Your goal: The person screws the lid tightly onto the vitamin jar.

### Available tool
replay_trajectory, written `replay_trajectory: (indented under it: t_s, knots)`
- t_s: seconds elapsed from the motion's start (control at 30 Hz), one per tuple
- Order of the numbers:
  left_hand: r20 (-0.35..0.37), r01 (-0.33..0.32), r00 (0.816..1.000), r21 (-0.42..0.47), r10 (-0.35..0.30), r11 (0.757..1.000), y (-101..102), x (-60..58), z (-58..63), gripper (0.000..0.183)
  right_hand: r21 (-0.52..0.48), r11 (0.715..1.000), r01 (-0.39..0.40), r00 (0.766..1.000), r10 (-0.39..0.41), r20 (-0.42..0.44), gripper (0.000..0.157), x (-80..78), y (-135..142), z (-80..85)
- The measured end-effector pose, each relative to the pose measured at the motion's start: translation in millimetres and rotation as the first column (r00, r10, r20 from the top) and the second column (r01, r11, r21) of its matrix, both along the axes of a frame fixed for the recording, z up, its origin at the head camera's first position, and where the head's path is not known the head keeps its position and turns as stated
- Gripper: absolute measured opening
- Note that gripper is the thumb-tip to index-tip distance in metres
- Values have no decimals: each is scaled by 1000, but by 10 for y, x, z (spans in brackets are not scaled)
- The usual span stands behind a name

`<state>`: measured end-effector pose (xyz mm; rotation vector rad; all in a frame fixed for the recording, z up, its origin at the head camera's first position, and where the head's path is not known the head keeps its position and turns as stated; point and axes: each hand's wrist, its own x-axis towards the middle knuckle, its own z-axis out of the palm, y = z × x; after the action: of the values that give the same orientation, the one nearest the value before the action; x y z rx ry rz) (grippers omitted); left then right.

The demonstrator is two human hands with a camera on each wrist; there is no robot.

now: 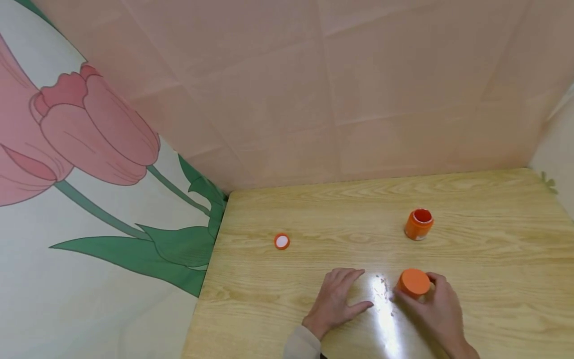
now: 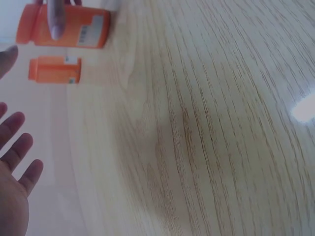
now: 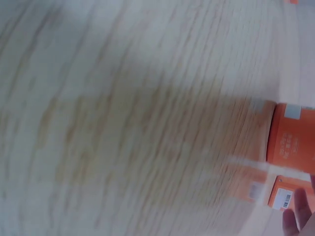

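Observation:
On the wooden table my right hand (image 1: 441,309) grips an orange jar (image 1: 414,283) with its orange lid on, thumb on the near side and fingers on the far side. The same jar (image 2: 74,27) shows a pale barcode label in the left wrist view, with a finger across it. My left hand (image 1: 334,301) is left of the jar, fingers and thumb spread, nothing in it. Small reddish bits (image 1: 382,280) lie between the hands. Two orange jars, the nearer one (image 3: 294,137) larger, appear at the edge of the right wrist view.
A smaller orange jar (image 1: 419,225) stands lidless behind the held one, its inside red. A loose orange cap (image 1: 282,242) lies with its white inner face up, to the left. Beyond the table (image 1: 251,309) hang a plain cloth (image 1: 278,99) and a tulip-patterned one (image 1: 103,129).

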<state>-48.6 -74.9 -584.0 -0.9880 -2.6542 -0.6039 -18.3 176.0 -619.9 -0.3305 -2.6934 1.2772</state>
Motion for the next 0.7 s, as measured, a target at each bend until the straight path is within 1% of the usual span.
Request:
replay_trajectory:
  t_s: [0.1,0.23,0.3,0.47,0.57,0.7]
  knots:
    - [-1,-3,1000,-6,3,1000,-3,-1,6,71,4,997,77,996,-77,55,96,-20,17,12]
    - [6,-15,1000,-6,15,1000,-18,-7,7,70,-4,987,159,978,-157,138,104,-55,68,22]
    - [23,-24,999,4,24,1000,-30,-13,10,69,-13,983,185,969,-181,168,108,-71,103,26]
    - [-9,-48,999,14,48,999,-57,-34,-13,68,-30,969,247,946,-234,226,117,-111,213,12]
    - [-33,-59,998,19,59,998,-77,-46,-30,67,-30,962,271,936,-256,240,119,-126,283,-7]
    - [-42,-65,997,28,67,997,-102,-55,-44,66,-21,960,279,942,-269,199,116,-146,376,-31]
